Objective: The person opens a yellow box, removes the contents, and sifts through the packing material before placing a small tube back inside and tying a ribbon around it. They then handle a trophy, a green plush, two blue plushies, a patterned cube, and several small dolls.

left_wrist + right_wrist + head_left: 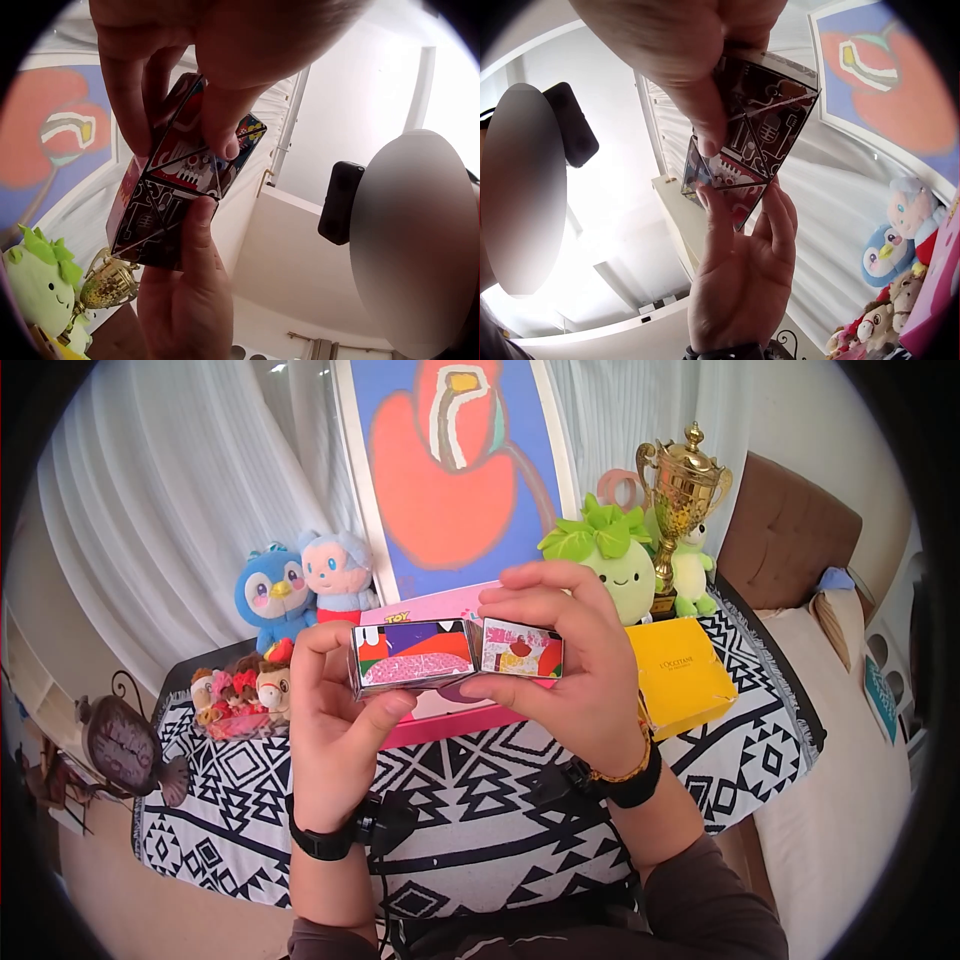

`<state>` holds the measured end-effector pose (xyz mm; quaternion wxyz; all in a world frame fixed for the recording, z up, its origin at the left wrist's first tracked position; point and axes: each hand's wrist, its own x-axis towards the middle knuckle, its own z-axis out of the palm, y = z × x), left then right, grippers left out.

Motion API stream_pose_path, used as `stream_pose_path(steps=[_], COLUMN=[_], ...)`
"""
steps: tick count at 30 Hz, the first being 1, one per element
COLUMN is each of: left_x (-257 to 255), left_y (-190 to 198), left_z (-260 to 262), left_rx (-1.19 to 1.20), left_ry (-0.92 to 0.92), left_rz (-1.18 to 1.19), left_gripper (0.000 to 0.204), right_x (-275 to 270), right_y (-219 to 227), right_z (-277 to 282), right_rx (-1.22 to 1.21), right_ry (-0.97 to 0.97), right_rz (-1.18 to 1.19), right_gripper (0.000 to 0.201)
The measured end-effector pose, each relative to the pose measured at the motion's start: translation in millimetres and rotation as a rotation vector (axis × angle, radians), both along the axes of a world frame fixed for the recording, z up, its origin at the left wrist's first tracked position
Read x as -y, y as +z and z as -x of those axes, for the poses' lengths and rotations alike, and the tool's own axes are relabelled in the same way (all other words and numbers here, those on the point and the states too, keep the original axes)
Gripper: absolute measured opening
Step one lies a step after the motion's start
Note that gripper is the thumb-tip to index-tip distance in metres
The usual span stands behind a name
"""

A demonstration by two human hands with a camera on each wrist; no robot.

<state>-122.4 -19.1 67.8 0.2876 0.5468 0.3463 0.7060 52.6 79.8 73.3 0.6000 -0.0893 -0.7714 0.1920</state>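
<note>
Both hands hold a folding puzzle cube [415, 655] up in front of the chest. It is printed with bright patterns and split into hinged blocks, the two upper faces tilted against each other with a crease between them. My left hand [335, 735] grips the larger left block, thumb at its lower edge. Around the smaller right block curls my right hand [580, 670], fingers over the top and thumb below. From the left wrist, the underside [180, 169] shows triangular panels with dark line drawings and a red pattern. Both thumbs press on these panels in the right wrist view.
A pink box [440, 730] lies behind the hands on the patterned cloth [480, 850]. To the right are a yellow box [685, 675], a green plush [625, 580] and a gold trophy [685, 490]. Plush toys [275, 595] and a clock [122, 745] stand left.
</note>
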Motion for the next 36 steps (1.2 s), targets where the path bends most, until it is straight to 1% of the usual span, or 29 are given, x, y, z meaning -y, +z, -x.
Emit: stream_pose_path(steps=[1,3,4,6,10,12,13,15,16,18,20,22,23,25,26,28,29,30,31,32,34,35,36], left_x=[0.0,-0.2,0.5,2.2,0.4,0.1,0.0,-0.3,1.7,1.0,1.6,3.1,3.7,4.6,4.9,5.3,3.8,1.0,-0.3,0.2,1.6,3.0,5.1], left_y=[-0.3,-1.2,-0.3,2.5,4.1,3.3,3.4,4.0,4.9,3.4,3.9,6.5,8.3,12.2,12.7,13.4,12.0,9.3,7.9,8.7,11.3,11.2,10.8], left_z=[0.4,1.1,1.4,1.9,3.0,4.2,5.6,8.9,4.6,7.6,11.4,14.0,11.1,2.8,2.4,2.3,4.2,7.7,9.7,8.2,3.6,4.9,7.2], left_rx=[0.000,-0.025,-0.025,-0.061,-0.146,-0.243,-0.242,-0.462,-0.390,-0.421,-0.452,-0.581,-0.581,-0.572,-0.572,-0.393,-0.392,-0.397,-0.402,-0.402,-0.296,-0.296,-0.335], left_ry=[0.000,0.063,0.063,0.067,0.080,0.128,0.128,0.248,0.234,0.244,0.254,0.254,0.254,0.318,0.318,0.095,0.096,0.116,0.137,0.138,0.137,0.138,0.144], left_rz=[0.000,-0.004,-0.004,-0.001,-0.043,-0.116,-0.116,-0.267,-0.260,-0.289,-0.319,-0.300,-0.301,-0.207,-0.207,-0.213,-0.213,-0.227,-0.241,-0.241,-0.229,-0.229,-0.184], left_gripper=[0.049,0.050,0.050,0.048,0.047,0.045,0.045,0.042,0.037,0.036,0.036,0.046,0.046,0.073,0.073,0.097,0.097,0.102,0.107,0.107,0.100,0.100,0.096], right_x=[-0.3,0.8,0.6,0.2,4.7,6.6,6.3,4.6,4.5,4.1,0.7,-2.5,-3.5,-5.1,-6.1,-7.2,-7.6,-7.9,-7.8,-7.5,-6.5,-5.6,-5.1], right_y=[1.7,5.6,4.7,2.0,4.5,5.4,4.2,1.3,1.4,1.7,-2.6,-5.8,-6.5,-6.5,-6.2,-6.3,-6.7,-6.8,-6.7,-6.8,-6.7,-6.5,-6.3], right_z=[-1.3,-3.4,-2.3,1.2,1.7,1.7,1.3,0.1,0.1,0.2,1.0,3.0,4.6,5.6,5.5,6.7,8.0,8.8,9.0,9.3,9.3,9.1,8.9], right_rx=[0.000,0.098,0.098,0.071,0.076,0.080,0.080,0.128,0.128,0.100,0.065,0.031,-0.004,-0.038,-0.039,-0.039,-0.048,-0.056,-0.056,-0.041,-0.026,-0.009,0.007], right_ry=[0.000,0.089,0.089,0.202,0.179,0.170,0.171,0.195,0.195,0.256,0.280,0.305,0.296,0.286,0.283,0.280,0.314,0.347,0.348,0.353,0.358,0.402,0.447], right_rz=[0.000,-0.026,-0.026,0.052,0.034,-0.032,-0.032,-0.038,-0.038,-0.019,-0.038,-0.058,-0.091,-0.123,-0.141,-0.159,-0.150,-0.142,-0.142,-0.137,-0.133,-0.091,-0.048], right_gripper=[0.049,0.045,0.045,0.043,0.044,0.045,0.045,0.053,0.053,0.058,0.059,0.060,0.058,0.056,0.058,0.060,0.061,0.061,0.061,0.063,0.064,0.066,0.068])
